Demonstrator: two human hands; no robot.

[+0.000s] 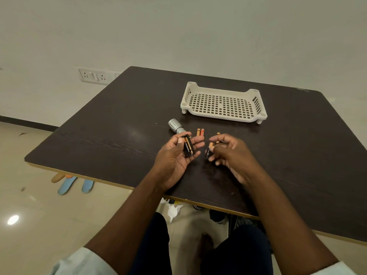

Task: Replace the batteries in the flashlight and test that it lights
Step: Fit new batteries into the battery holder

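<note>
My left hand [174, 157] is palm up over the dark table [111, 124], holding a black battery holder [187, 146] with black-and-copper batteries in it, thumb against its side. My right hand [226, 151] is curled beside it and pinches a black-and-copper battery [209, 151] in its fingertips. The silver flashlight [175, 126] lies on the table just beyond my left hand, partly hidden by the fingers. Two orange-tipped loose batteries [200, 132] lie side by side past my hands, and another battery [218, 134] shows above my right fingers.
A white perforated plastic tray [256, 118] stands empty at the back of the table. The table's near edge runs across just below my wrists. Footwear [75, 184] lies on the floor under the table's left side. A wall socket [93, 76] is at the left.
</note>
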